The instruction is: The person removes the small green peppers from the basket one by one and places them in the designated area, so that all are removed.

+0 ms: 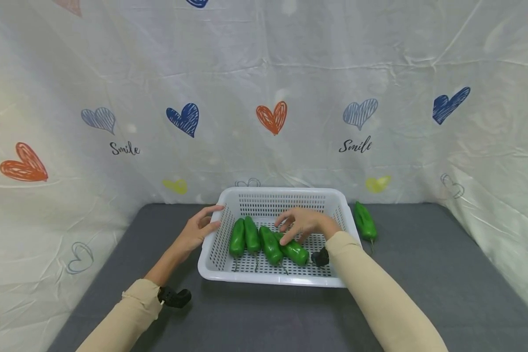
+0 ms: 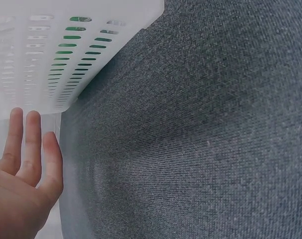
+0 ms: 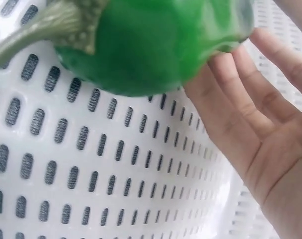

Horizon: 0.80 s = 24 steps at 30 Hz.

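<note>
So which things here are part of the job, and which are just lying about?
In the job:
white slotted plastic basket
four green peppers inside it
fifth green pepper outside it
left hand
right hand

Lying about:
heart-print backdrop sheet
grey cloth tabletop

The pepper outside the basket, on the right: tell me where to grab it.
Grip the loose pepper across its thick middle, coming from above with the right hand. It lies flat on the grey cloth, close beside the basket wall, its thin stem toward the person, so the top and outer side are free.
</note>
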Each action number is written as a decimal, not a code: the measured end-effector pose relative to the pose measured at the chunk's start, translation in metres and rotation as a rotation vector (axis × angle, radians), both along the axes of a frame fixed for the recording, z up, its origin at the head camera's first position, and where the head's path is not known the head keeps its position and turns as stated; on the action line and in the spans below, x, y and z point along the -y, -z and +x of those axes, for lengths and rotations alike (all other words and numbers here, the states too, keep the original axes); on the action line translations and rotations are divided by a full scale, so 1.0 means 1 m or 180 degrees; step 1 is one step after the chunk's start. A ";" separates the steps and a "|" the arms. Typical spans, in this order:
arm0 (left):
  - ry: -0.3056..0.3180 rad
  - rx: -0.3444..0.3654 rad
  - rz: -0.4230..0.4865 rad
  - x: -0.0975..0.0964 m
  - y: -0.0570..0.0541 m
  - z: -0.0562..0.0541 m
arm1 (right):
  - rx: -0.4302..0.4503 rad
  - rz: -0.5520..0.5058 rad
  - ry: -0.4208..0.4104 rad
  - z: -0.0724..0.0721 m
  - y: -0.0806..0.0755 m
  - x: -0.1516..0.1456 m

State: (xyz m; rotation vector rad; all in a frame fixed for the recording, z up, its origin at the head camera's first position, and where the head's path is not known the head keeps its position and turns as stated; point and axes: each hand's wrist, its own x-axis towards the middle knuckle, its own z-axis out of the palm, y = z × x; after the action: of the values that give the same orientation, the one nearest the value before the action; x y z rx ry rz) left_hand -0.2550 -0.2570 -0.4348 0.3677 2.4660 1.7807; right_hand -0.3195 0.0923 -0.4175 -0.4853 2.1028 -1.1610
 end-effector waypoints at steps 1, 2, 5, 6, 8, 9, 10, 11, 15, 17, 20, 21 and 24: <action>-0.0008 0.0009 0.0007 0.000 0.000 0.000 | -0.0011 0.0022 0.0005 0.000 0.000 0.000; -0.0003 0.0012 0.0004 0.000 0.000 0.000 | -0.0019 0.0038 0.0013 0.000 0.000 0.001; -0.0004 0.0034 0.0008 0.001 0.000 -0.001 | -0.0022 0.0066 0.0034 0.001 0.000 0.003; 0.0006 0.0034 0.0006 0.001 0.000 -0.001 | -0.0025 0.0067 0.0039 0.001 -0.001 0.003; 0.0010 0.0037 0.0012 0.002 0.001 -0.002 | -0.0037 0.0068 0.0029 0.001 -0.001 0.004; 0.0017 0.0034 0.0018 0.002 0.002 -0.002 | -0.0042 0.0064 0.0019 0.001 0.000 0.004; 0.0028 0.0032 0.0026 0.002 0.002 -0.002 | -0.0045 0.0056 0.0008 0.000 0.000 0.004; 0.0033 0.0036 0.0037 0.003 0.002 -0.002 | -0.0050 0.0052 -0.0007 0.000 0.000 0.004; 0.0045 0.0044 0.0050 0.002 0.001 -0.001 | -0.0084 0.0036 -0.0031 -0.001 0.002 0.001; 0.0034 0.0042 0.0032 0.002 0.001 -0.001 | -0.0138 0.0052 -0.0022 -0.002 0.001 -0.001; 0.0036 0.0011 0.0020 0.001 0.001 -0.001 | -0.0216 0.0055 -0.0005 -0.003 -0.001 -0.004; 0.0035 0.0004 0.0013 0.001 0.001 -0.001 | -0.0250 0.0061 -0.0005 -0.004 -0.002 -0.005; 0.0046 -0.0009 0.0021 0.001 0.001 -0.001 | -0.0288 0.0000 0.0011 -0.005 -0.004 -0.007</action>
State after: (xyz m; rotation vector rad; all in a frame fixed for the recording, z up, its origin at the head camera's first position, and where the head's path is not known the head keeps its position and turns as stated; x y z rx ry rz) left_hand -0.2561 -0.2576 -0.4355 0.3877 2.4534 1.7847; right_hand -0.3244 0.0990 -0.4131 -0.5438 2.1811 -1.1607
